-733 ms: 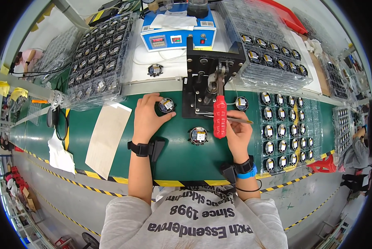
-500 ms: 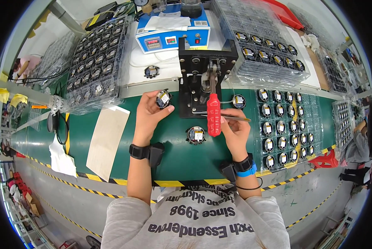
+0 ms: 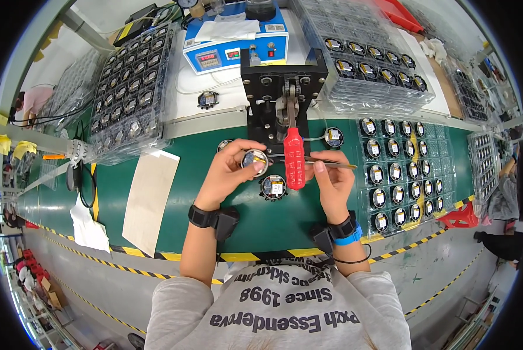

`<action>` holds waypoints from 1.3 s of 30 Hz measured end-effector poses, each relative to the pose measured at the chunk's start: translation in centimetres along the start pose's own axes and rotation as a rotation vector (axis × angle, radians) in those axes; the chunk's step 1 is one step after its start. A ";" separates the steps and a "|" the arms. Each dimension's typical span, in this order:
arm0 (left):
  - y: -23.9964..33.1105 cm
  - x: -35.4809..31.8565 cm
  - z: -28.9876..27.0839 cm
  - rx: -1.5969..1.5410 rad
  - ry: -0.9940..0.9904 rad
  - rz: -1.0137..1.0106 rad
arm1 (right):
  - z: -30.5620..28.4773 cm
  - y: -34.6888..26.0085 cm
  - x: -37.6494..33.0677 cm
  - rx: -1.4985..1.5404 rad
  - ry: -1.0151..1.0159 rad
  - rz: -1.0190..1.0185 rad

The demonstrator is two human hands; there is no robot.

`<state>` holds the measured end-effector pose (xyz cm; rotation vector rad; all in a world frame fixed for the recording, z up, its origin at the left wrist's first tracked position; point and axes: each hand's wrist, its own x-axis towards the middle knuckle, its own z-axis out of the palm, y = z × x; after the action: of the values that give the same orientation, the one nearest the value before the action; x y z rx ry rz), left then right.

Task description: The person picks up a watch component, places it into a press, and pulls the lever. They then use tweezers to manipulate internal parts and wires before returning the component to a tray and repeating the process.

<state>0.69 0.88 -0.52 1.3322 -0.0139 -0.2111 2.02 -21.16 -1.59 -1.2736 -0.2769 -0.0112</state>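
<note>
My left hand (image 3: 229, 172) grips a small round electronic module (image 3: 254, 162) with a pale rim, tilted, just left of the black hand press (image 3: 265, 125). Behind its fingers a second round module (image 3: 225, 143) shows in part on the green mat. My right hand (image 3: 335, 181) pinches metal tweezers (image 3: 337, 164), whose tip end passes behind the press's red lever handle (image 3: 295, 160). In front of the press lies a black-rimmed module (image 3: 273, 186) with a white label. One more module (image 3: 333, 137) rests right of the press.
On the right, a clear tray (image 3: 401, 175) holds rows of modules. Stacked trays stand at back left (image 3: 133, 87) and back right (image 3: 378, 70). A blue control box (image 3: 238, 49) sits behind the press. A pale flat board (image 3: 150, 201) lies left, beside a white cloth (image 3: 88, 224).
My left hand has moved right toward the press, away from the module now lying behind it, and holds a module there. My right hand keeps the tweezers nearly in place.
</note>
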 end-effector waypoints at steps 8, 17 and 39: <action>-1.6 0.1 0.7 0.282 -0.039 0.115 | 1.0 0.1 -0.8 0.036 -0.064 -0.083; -1.0 0.1 1.3 0.360 -0.059 0.006 | 1.3 1.1 -1.5 -0.162 -0.248 -0.125; -1.1 -0.2 2.0 0.104 -0.097 0.043 | 1.8 0.6 -1.0 0.181 -0.129 0.045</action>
<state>0.05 -1.20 -1.11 1.4230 -0.1370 -0.2407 0.78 -19.48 -1.88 -1.1020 -0.3520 0.1317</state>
